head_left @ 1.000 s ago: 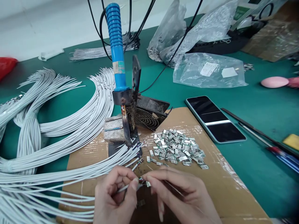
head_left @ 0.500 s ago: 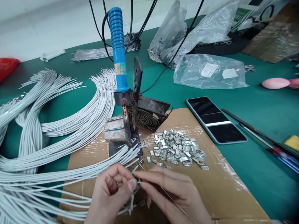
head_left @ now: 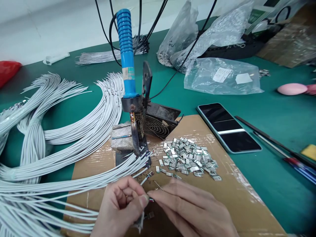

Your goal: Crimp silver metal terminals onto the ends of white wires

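A green-topped counter [head_left: 276, 187] ran across the view, with a pale surface [head_left: 44, 29] beyond its far edge. Far left of the soldering iron [head_left: 126, 49], a red bag [head_left: 8, 70] lay at the counter's edge, and nearer the iron long bundles of white wires [head_left: 61, 138] curved in loops, their ends gathered toward its base. The iron stood upright in a metal stand [head_left: 128, 104], its blue handle on top.

Below the iron, over a cardboard sheet [head_left: 237, 197], the left hand [head_left: 120, 204] pressed thumb and fingers together in a firm grip on a wire tip [head_left: 150, 199]. The tip pointed right, roughly level, though the fingers hid most of its long axis. The right hand [head_left: 190, 207] lay just right of it, its fingertips [head_left: 155, 194] beside the tip; whether they pinched it, I couldn't tell. A loose metal terminal [head_left: 149, 215] lay just below the hands.

Right of the iron sat a fan grille [head_left: 153, 126], then a heap of metal terminals [head_left: 187, 158] on the cardboard. Further right were a clear plastic bag [head_left: 222, 77], a smartphone [head_left: 228, 128], a pink object [head_left: 292, 89] and a yellow sponge [head_left: 309, 152].
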`<state>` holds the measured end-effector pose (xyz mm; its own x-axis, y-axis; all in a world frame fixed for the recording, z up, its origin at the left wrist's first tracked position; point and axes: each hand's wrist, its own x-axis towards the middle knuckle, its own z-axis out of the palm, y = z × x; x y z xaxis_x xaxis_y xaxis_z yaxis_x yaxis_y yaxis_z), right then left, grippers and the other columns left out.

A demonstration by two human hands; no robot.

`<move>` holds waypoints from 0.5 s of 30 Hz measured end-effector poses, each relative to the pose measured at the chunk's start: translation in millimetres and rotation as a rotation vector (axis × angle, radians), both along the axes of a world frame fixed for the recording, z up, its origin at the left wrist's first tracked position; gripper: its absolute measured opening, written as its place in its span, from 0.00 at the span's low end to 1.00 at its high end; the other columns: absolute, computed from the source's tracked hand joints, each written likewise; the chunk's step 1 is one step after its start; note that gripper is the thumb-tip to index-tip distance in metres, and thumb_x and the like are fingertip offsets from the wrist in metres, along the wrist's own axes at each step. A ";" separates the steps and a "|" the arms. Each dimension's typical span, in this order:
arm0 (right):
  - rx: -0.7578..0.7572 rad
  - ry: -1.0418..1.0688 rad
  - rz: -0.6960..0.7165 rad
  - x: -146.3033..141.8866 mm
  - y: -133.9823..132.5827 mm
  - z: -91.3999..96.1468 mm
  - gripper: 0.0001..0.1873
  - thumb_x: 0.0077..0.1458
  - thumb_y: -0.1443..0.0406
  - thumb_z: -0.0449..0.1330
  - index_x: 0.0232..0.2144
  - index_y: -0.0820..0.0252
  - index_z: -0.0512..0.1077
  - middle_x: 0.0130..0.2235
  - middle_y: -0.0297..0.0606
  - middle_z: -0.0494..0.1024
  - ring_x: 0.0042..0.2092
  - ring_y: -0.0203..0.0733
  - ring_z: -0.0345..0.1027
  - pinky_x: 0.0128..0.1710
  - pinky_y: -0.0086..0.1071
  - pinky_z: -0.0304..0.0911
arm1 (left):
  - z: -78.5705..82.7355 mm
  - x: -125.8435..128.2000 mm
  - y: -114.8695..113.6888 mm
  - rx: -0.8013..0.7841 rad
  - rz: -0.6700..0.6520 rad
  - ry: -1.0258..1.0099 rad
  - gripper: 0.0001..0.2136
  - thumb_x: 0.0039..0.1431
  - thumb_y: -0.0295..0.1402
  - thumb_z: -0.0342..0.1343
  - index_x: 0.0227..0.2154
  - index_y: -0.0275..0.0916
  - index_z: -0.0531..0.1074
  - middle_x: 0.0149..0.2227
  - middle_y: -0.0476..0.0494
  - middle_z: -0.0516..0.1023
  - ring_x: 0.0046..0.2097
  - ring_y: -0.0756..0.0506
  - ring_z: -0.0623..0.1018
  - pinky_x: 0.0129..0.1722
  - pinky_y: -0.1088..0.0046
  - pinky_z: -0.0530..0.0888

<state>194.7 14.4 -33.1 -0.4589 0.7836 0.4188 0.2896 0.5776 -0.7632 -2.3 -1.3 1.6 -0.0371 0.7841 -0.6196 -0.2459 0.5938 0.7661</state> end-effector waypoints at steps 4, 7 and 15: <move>-0.135 0.173 -0.250 3.0 -4.9 -1.2 0.20 0.64 0.77 0.62 0.50 0.49 0.81 0.35 0.32 0.84 0.31 0.34 0.77 0.35 0.23 0.73 | 0.8 1.1 -0.7 0.041 0.098 0.071 0.27 0.37 0.53 0.80 0.22 0.34 0.77 0.17 0.54 0.67 0.21 0.57 0.58 0.22 0.81 0.52; -0.503 0.315 -0.341 -7.3 -8.0 -0.1 0.13 0.65 0.68 0.65 0.42 0.43 0.86 0.29 0.29 0.80 0.26 0.32 0.75 0.28 0.22 0.70 | 1.4 5.7 -1.8 0.098 0.171 0.155 0.22 0.39 0.45 0.81 0.21 0.33 0.77 0.17 0.54 0.68 0.21 0.57 0.60 0.23 0.84 0.54; -1.207 0.638 -0.236 -38.0 -8.4 15.2 0.22 0.46 0.44 0.76 0.34 0.52 0.89 0.19 0.28 0.73 0.19 0.25 0.64 0.22 0.18 0.64 | 0.8 20.7 -9.0 0.185 0.213 0.274 0.14 0.44 0.37 0.77 0.22 0.38 0.78 0.18 0.52 0.76 0.20 0.54 0.73 0.23 0.86 0.71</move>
